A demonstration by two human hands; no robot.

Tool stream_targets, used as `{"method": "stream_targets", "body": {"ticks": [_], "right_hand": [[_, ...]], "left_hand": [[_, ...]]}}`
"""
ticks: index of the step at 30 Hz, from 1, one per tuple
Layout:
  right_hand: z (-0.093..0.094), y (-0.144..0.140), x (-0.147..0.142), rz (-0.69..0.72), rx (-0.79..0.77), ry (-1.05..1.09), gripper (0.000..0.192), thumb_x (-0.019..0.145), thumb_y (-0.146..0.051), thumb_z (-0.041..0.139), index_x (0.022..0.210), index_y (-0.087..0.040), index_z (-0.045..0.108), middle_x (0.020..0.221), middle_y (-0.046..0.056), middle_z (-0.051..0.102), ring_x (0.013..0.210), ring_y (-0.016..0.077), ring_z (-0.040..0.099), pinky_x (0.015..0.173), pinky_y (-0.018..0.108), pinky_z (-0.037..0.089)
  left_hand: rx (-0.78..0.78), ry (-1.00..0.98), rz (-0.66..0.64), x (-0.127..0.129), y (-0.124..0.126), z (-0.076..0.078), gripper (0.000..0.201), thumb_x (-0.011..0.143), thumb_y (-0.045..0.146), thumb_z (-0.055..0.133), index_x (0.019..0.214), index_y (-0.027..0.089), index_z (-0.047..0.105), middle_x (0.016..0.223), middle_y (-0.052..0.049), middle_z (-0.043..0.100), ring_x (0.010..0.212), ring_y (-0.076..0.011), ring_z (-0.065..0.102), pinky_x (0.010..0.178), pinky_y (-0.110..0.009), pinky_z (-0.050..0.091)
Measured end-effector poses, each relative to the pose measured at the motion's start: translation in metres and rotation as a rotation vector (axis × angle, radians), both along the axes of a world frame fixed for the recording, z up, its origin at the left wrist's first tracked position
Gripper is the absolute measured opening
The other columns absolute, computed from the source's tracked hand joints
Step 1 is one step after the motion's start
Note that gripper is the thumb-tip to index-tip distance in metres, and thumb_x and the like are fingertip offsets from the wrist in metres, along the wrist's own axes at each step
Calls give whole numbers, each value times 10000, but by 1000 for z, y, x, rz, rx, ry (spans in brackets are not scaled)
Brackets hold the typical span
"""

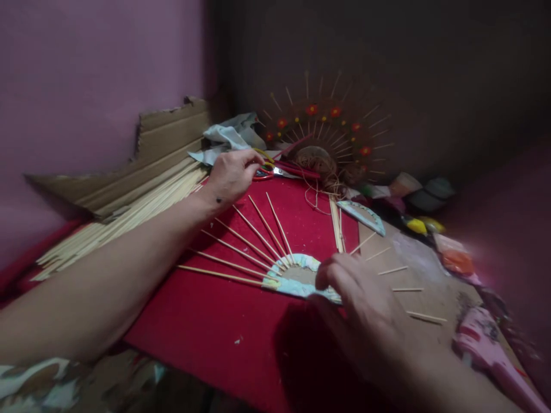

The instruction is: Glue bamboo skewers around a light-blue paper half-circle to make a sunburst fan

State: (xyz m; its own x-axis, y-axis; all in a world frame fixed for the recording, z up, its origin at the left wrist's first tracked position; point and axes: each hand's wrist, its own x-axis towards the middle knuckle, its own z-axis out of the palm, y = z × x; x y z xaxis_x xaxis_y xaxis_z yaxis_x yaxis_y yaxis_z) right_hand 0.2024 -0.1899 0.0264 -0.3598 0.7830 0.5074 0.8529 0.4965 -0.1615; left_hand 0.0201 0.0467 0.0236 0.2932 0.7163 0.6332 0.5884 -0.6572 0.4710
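On a red board (232,327) lies a half-round cardboard piece (297,274) edged with pale blue-green patterned paper, thin wooden sticks (253,232) fanning out from it. My right hand (361,292) is closed over its right end, hiding that part; more sticks show beyond the hand. At the back of the board my left hand (232,175) reaches out, its fingers pinched at the handle of a pair of scissors (278,171). The scissors have red and yellow handles, and their blades point right.
A bundle of sticks (129,212) and torn cardboard (172,137) lie at left. Behind stands a fan-shaped stick piece with red flowers (312,110). A second half-round piece (364,217), a yellow-capped item (416,225) and a pink glue gun (486,338) are at right.
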Motion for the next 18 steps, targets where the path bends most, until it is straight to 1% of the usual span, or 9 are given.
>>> {"method": "stream_targets", "body": {"ticks": [2,5,7,9,11,12,14,16,18], "right_hand": [[-10,-13,-2,40,-6,27,208,891,-39,504,720,-146,559,695,38,556,651,152,457,622,302,356],[-19,-23,7,102,39,28,222,908,-33,489,736,-146,574,678,37,557,650,153,453,625,305,356],[-19,-26,20,108,44,54,207,916,-44,496,759,-154,574,687,35,572,656,152,473,630,305,363],[-15,-27,36,106,5,118,190,928,-63,502,786,-174,563,696,22,585,662,146,503,631,295,377],[-12,-29,51,68,9,211,182,942,-97,516,791,-199,530,685,-3,585,642,129,520,619,272,386],[-11,-29,57,38,41,243,183,949,-126,530,786,-207,512,672,-15,583,620,117,520,602,257,387],[-11,-27,68,-55,151,240,222,972,-219,539,758,-214,479,625,-30,563,555,101,492,552,236,377],[-12,-24,77,-152,266,176,286,999,-322,497,735,-218,464,573,-33,532,503,101,453,511,234,363],[-13,-22,84,-212,334,138,324,1014,-368,449,728,-216,466,553,-27,515,489,107,439,500,237,360]], "left_hand": [[-8,27,10,1,2,-2,216,869,182,554,966,152,744,955,-84,766,848,-187,685,812,-318,512],[-40,110,-53,4,2,-6,213,855,172,550,952,137,737,1007,-109,757,933,-214,683,875,-352,512],[-46,147,-106,5,0,-7,229,845,146,526,947,135,730,1027,-115,750,971,-217,675,906,-361,507],[-41,175,-166,4,-6,-5,258,848,138,487,957,138,721,1025,-113,743,966,-206,669,902,-352,511],[-56,215,-239,5,-14,-1,263,856,172,484,992,141,707,1017,-107,731,927,-191,665,866,-329,523],[-69,230,-268,6,-17,2,259,857,194,494,1007,145,700,1001,-98,724,893,-181,663,842,-316,528],[-132,274,-375,12,-23,7,228,849,244,540,997,155,688,924,-73,718,818,-165,659,781,-285,534],[-138,365,-507,27,-28,11,191,866,278,556,957,172,687,879,-54,712,793,-154,652,756,-268,526],[-54,498,-613,48,-33,11,182,897,260,538,948,180,694,901,-57,703,816,-152,645,760,-265,509]]}}
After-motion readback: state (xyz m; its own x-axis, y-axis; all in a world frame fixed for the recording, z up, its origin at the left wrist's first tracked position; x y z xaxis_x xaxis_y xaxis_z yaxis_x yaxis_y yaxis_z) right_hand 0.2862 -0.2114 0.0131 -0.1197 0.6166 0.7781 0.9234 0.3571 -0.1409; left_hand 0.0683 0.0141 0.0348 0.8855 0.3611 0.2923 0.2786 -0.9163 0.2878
